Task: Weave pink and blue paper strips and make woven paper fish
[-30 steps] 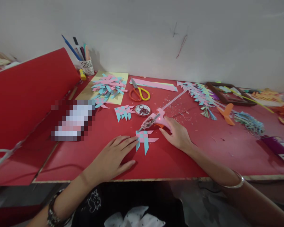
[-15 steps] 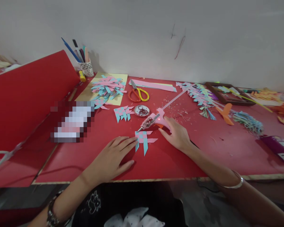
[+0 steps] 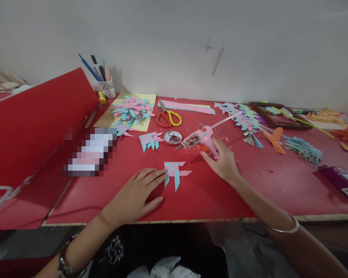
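Flat on the red table lies a woven paper fish [image 3: 172, 168] of pink and light blue strips. My left hand [image 3: 140, 189] rests with fingers stretched out, its fingertips touching the fish's left edge. In my right hand [image 3: 222, 161] is a pink hot glue gun [image 3: 208, 139], with a small light on its body and a long clear glue stick [image 3: 227, 119] out of its back. Its nozzle points left, above and apart from the fish. Beyond it stands a small round dish [image 3: 173, 138] with dark thread-like bits. More woven fish [image 3: 150, 140] lie left of the dish.
Scissors [image 3: 169, 116] with red and yellow handles lie behind the dish. A pixelated phone-like object [image 3: 91, 151] is at left, below a pen cup [image 3: 107, 87]. A red board [image 3: 40, 119] leans at far left. Paper strips [image 3: 185, 107], a brown tray [image 3: 278, 119] and a purple device [image 3: 339, 181] also lie around.
My right hand has drawn the glue gun up and to the right, so its nozzle is away from the fish's top left corner. My left hand stays at the fish.
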Available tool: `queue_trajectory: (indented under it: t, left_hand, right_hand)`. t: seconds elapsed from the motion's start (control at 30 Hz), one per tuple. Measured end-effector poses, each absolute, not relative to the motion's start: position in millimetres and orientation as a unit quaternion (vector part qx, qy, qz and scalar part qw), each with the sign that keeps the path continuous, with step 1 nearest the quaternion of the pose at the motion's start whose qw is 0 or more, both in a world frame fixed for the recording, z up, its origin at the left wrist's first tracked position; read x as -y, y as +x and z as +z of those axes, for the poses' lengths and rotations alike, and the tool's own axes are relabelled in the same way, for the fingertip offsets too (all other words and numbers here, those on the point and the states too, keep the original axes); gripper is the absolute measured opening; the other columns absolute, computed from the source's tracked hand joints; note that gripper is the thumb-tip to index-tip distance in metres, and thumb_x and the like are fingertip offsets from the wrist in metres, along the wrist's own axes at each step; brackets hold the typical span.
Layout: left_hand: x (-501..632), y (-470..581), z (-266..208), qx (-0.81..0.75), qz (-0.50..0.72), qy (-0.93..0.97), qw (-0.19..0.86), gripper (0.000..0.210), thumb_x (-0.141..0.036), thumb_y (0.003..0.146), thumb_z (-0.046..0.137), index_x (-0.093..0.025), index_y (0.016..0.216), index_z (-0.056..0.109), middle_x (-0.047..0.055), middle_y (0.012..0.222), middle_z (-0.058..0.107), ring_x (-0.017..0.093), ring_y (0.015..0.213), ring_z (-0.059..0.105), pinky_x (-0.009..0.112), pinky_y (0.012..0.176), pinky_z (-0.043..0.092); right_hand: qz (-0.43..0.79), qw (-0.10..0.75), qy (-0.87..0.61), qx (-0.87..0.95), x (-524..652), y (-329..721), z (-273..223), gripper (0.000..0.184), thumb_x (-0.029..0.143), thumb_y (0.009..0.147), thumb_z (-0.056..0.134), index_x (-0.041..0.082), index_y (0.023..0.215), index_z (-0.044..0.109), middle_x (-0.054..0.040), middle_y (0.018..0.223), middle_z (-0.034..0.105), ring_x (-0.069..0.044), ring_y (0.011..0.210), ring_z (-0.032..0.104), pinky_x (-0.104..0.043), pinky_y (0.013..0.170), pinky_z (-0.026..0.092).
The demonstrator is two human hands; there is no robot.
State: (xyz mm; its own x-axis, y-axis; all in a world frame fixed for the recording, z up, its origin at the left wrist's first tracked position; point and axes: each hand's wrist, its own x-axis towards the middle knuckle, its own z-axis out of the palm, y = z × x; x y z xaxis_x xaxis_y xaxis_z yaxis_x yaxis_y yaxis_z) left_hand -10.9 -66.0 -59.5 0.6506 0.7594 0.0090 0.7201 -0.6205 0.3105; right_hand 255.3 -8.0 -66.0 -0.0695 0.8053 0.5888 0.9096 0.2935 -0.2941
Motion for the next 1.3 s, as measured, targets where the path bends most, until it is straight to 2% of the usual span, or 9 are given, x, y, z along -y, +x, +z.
queue_trajectory:
  t: [0.07, 0.3, 1.3]
  left_hand:
    - [66, -11, -59, -0.412, 0.067, 0.897, 0.144, 0.048, -0.038, 0.083, 0.04, -0.022, 0.129, 0.037, 0.003, 0.133, 0.043, 0.022, 0.117, 0.039, 0.039, 0.096, 0.036]
    - [64, -10, -59, -0.416, 0.063, 0.895, 0.15, 0.048, -0.037, 0.083, 0.04, -0.021, 0.128, 0.038, 0.003, 0.133, 0.043, 0.023, 0.117, 0.039, 0.041, 0.096, 0.036]
    - [65, -12, -62, -0.41, 0.085, 0.896, 0.148, 0.047, -0.037, 0.083, 0.04, -0.023, 0.128, 0.038, 0.003, 0.131, 0.045, 0.022, 0.116, 0.039, 0.04, 0.097, 0.036]
  right_hand:
    - [-0.074, 0.337, -0.592, 0.728, 9, 256, -66, 0.05, 0.052, 0.077, 0.04, 0.015, 0.109, 0.052, -0.0144, 0.104, 0.062, -0.027, 0.095, 0.059, -0.044, 0.08, 0.047]
    - [-0.041, 0.237, -0.584, 0.776, 16, 243, -68, 0.043, 0.041, 0.076, 0.046, 0.016, 0.11, 0.053, -0.0125, 0.109, 0.06, -0.025, 0.097, 0.058, -0.037, 0.074, 0.051]
    - [-0.035, 0.2, -0.582, 0.787, 15, 244, -69, 0.038, 0.036, 0.08, 0.041, 0.018, 0.112, 0.051, -0.0114, 0.106, 0.061, -0.025, 0.096, 0.059, -0.038, 0.075, 0.05]
